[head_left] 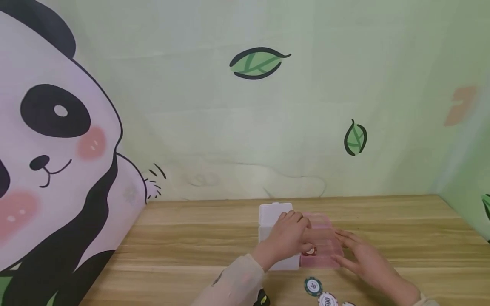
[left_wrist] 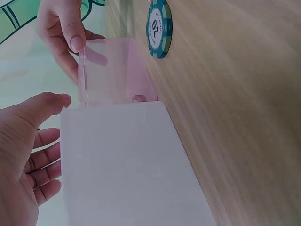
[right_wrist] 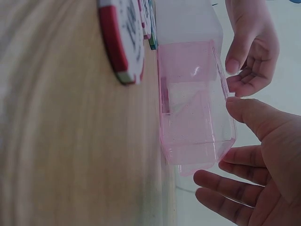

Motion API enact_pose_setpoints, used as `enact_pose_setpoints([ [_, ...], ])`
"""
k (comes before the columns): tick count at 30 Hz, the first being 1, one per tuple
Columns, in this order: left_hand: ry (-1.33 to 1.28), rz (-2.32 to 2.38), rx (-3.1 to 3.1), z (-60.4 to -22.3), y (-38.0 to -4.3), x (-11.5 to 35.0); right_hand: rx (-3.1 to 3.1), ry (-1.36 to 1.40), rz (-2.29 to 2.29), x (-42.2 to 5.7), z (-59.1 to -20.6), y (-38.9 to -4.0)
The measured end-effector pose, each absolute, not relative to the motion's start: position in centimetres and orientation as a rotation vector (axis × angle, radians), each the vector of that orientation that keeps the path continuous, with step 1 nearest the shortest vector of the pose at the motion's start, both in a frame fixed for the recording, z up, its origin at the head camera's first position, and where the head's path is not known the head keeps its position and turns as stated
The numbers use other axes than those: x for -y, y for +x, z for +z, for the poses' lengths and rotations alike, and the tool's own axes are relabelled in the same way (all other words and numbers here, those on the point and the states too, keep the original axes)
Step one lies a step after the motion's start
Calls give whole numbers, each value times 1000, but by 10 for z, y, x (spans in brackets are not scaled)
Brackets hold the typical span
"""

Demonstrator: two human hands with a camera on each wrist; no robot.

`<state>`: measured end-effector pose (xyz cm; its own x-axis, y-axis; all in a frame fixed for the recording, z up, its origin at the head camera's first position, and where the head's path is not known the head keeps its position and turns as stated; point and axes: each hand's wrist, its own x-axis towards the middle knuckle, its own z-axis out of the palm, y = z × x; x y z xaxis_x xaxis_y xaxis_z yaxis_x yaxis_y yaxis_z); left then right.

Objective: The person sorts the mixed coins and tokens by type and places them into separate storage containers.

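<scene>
Pink, see-through plastic forms the open box (head_left: 321, 262) standing upright on the worktop (head_left: 191, 242), toward the far edge and about midway between the far corners. Its lid (head_left: 318, 220) lies folded back toward that edge. Inside I can make out a red-and-white chip (head_left: 313, 250) near the wall on the white side, partly hidden by a thumb.

The person's right hand (head_left: 369, 261) rests against the outer wall, thumb and fingers touching it near its two corners; the fingers are fairly straight, the grip loose and relaxed rather than clenched. The left hand (head_left: 288, 231) hovers over the seam between the two boxes, fingers loosely bent, its grip released.

Just beside the pink one, to its left, stands a white box (head_left: 286, 262), its own white lid (head_left: 271, 213) tipped back toward the worktop's far edge. On the near side of the boxes lies a green chip (head_left: 313, 286) marked 20, then a pale chip (head_left: 328, 300) and a sliver of a third chip (head_left: 348, 304). By the left sleeve (head_left: 239, 278) sits something black and yellowish, too covered to identify. Past the worktop's far edge hangs a pale green backdrop (head_left: 183, 85) with leaves, and a big panda (head_left: 69, 165) fills its left side.
</scene>
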<state>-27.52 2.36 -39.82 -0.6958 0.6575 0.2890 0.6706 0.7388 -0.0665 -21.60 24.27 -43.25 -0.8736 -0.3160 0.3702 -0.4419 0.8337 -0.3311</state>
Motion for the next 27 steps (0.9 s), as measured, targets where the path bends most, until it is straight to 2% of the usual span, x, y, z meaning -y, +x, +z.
enact_pose_setpoints([
  [10, -1009, -165, 2588, -392, -265, -17, 2714, 570, 598, -243, -433, -216],
  [27, -1059, -152, 2290, -397, -223, -16, 2674, 599, 566, -244, -434, -216],
])
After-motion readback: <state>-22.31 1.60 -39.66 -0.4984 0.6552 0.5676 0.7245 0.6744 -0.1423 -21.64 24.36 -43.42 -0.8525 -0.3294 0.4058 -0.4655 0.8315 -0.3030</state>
